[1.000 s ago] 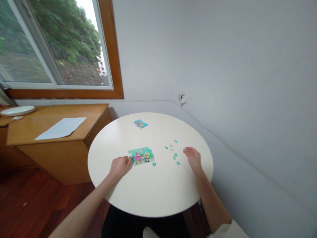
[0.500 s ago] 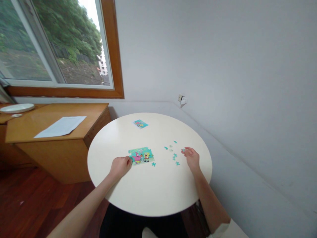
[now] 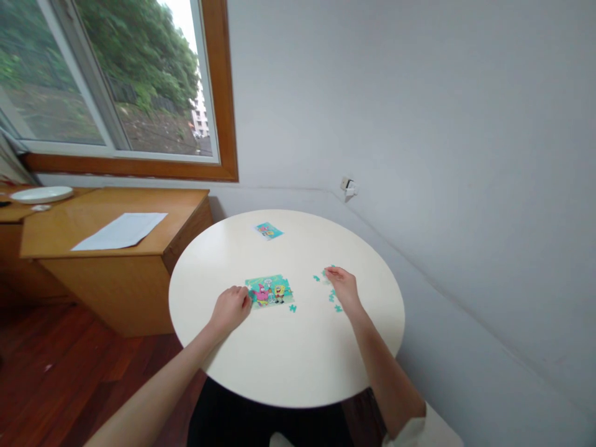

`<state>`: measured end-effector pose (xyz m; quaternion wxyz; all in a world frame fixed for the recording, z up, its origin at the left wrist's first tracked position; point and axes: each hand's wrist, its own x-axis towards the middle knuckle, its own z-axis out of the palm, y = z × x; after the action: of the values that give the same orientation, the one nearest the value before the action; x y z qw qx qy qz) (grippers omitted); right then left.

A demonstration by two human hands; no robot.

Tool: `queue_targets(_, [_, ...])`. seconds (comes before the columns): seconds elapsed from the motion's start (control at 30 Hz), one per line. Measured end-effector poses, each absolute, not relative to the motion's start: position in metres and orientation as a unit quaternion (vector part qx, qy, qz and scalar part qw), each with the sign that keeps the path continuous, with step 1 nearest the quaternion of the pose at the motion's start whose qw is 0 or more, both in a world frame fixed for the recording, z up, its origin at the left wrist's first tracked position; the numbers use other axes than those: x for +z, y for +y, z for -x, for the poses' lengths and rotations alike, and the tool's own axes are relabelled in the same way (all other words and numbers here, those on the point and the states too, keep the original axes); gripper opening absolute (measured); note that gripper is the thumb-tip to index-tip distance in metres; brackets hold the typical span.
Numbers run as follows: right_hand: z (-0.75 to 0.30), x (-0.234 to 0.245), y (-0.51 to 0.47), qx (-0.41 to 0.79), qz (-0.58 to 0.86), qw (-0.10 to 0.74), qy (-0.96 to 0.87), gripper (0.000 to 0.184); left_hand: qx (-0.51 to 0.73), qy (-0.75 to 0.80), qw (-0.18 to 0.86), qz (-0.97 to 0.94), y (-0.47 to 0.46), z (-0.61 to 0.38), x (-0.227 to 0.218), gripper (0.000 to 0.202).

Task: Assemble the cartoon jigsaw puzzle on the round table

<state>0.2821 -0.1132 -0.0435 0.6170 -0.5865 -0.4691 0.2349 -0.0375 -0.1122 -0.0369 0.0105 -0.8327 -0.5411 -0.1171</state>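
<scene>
A partly built cartoon jigsaw puzzle (image 3: 270, 290) lies on the round cream table (image 3: 288, 363). My left hand (image 3: 230, 308) is curled, its fingertips pressed on the puzzle's left edge. To the right, my right hand (image 3: 343, 286) is closed in a pinch over several loose teal pieces (image 3: 334, 299), apparently on a small teal piece at its fingertips. One stray piece (image 3: 292, 308) sits just below the puzzle's right corner. A small picture card (image 3: 269, 231) lies at the far side of the table.
A wooden desk (image 3: 107, 251) stands left of the table, with a white paper sheet (image 3: 120, 231) and a white plate (image 3: 41, 194) on it. A window is above it. A wall socket (image 3: 348, 186) sits behind the table. Wooden floor shows lower left.
My right hand has moved left, from the right side of the loose pieces to over them. My left hand has stayed at the puzzle's left edge.
</scene>
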Motion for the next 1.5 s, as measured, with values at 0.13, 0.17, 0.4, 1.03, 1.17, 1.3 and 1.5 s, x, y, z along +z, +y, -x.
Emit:
queue_targets(0.13, [-0.263,-0.041,-0.101,0.299,0.569,0.592,-0.486,0.03,-0.141,-0.521,0.027,0.841,-0.111,0.039,-0.04,0.019])
queue_targets(0.17, [-0.258,-0.042,-0.098,0.312,0.567,0.585,-0.489,0.03,-0.146,-0.518,0.031,0.842,-0.11,0.039,-0.04,0.019])
queue_targets(0.4, [-0.227,-0.043,-0.075,0.364,0.555,0.566,-0.49,0.028,-0.17,-0.511,0.026,0.842,-0.109,0.038,-0.04,0.018])
queue_targets(1.03, [-0.204,-0.056,-0.073,0.395,0.546,0.588,-0.446,0.036,-0.466,-0.575,-0.253,0.623,-0.089,0.052,-0.052,0.022])
queue_targets(1.17, [-0.179,-0.038,-0.072,0.428,0.518,0.537,-0.51,0.028,-0.485,-0.567,-0.271,0.609,-0.09,0.051,-0.05,0.021])
queue_targets(1.3, [-0.151,-0.029,-0.073,0.464,0.49,0.457,-0.579,0.017,-0.485,-0.56,-0.284,0.609,-0.092,0.05,-0.047,0.02])
queue_targets(1.5, [-0.123,-0.029,-0.074,0.457,0.479,0.379,-0.647,0.013,-0.468,-0.505,-0.336,0.642,-0.095,0.049,-0.043,0.016])
